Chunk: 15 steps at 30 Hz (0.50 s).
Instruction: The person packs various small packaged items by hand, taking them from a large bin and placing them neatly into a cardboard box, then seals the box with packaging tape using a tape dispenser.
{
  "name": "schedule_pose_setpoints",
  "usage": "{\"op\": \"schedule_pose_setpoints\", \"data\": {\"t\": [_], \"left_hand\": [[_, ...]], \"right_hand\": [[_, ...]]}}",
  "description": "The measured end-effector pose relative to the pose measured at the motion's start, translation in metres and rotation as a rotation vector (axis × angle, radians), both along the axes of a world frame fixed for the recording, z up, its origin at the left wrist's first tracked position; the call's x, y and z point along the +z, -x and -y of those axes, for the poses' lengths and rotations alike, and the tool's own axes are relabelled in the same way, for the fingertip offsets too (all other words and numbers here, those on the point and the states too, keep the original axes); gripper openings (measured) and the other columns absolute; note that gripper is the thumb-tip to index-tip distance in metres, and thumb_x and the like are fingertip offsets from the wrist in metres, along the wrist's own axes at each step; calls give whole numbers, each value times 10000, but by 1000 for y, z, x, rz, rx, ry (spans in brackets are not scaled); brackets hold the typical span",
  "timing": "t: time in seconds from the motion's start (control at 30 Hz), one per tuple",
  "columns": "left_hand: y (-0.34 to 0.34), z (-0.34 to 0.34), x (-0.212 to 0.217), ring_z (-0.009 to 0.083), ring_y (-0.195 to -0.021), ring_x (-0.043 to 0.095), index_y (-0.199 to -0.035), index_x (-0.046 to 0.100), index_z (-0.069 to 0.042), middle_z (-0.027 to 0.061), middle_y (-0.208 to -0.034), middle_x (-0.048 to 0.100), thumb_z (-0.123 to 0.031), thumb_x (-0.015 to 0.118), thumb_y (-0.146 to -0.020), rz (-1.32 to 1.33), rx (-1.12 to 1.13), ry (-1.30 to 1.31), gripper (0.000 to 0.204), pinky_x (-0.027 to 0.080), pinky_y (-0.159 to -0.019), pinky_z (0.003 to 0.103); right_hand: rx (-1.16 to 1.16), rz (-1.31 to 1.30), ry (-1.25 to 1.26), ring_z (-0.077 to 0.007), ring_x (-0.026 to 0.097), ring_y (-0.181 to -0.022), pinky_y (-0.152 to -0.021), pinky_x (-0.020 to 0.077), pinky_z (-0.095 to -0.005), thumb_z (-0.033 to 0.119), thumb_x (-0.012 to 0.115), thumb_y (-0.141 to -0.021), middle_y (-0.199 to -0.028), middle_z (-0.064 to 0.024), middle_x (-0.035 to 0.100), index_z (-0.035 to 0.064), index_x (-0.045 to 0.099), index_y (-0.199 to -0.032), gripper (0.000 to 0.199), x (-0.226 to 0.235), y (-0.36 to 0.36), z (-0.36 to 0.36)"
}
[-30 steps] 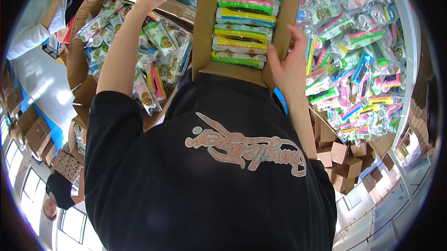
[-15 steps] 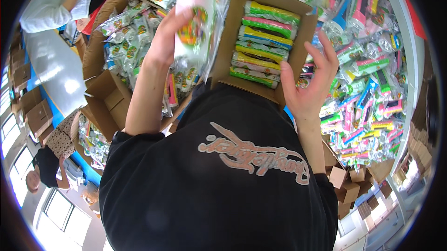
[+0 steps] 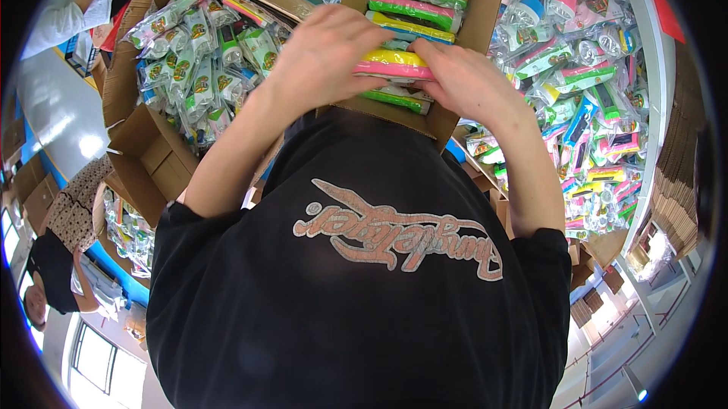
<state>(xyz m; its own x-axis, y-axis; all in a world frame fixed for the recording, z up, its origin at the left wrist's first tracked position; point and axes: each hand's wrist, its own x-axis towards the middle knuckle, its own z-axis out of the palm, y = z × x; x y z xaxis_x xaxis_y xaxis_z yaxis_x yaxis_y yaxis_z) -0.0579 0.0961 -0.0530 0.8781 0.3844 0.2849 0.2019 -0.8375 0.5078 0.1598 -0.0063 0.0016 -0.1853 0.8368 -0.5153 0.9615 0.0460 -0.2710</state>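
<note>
Hands: both are pressed down into the open cardboard box (image 3: pixel 485 11) held against the chest; half a second ago they were raised apart above it.
Left hand (image 3: pixel 322 53): laid palm-down, fingers curled over the near end of a yellow and pink packet (image 3: pixel 390 64); the large packet that was lifted in it a moment ago is no longer seen in it.
Right hand (image 3: pixel 466 83): closed on the other end of the same packet, thumb side toward the left hand; earlier it was spread open beside the box wall.
Packet: held between both hands, lying flat on the stack inside the box, about midway down the row.
Stack: green, pink and yellow packets (image 3: pixel 417 0) are lined up across the box beyond the hands, and a green one (image 3: pixel 394 98) shows just below them.
Box: tilted toward the body, its near flap touching the black shirt (image 3: pixel 356 295).
Left side: a larger carton (image 3: pixel 152 151) filled with bagged goods (image 3: pixel 189 60) is seen.
Right side: loose bagged items (image 3: pixel 591 106) are heaped on the table.
Far left: another person's white sleeve (image 3: pixel 64 11) is visible.
</note>
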Motion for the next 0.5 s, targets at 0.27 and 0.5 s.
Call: {"op": "schedule_pose_setpoints", "data": {"t": [0.27, 0.5], "left_hand": [[37, 24, -41, 427, -1451, 285, -1212, 732, -255, 114, -1632, 245, -377, 877, -715, -134, 207, 107, 531, 389, -1149, 498], [43, 39, -74, 405, -1390, 442, -1455, 472, -88, 282, -1540, 344, -262, 759, -898, 344, 351, 898, 651, 474, -1064, 472]], "right_hand": [[-38, 62, -69, -385, 664, -956, -825, 526, -465, 251, 669, -936, -1008, -183, 659, 20, 552, -1162, 344, -9, 20, 28], [-37, 140, 155, -382, 662, -1026, -870, 523, -468, 253, 540, -1013, -1101, -212, 672, -4, 562, -1261, 358, -67, 47, 37]]}}
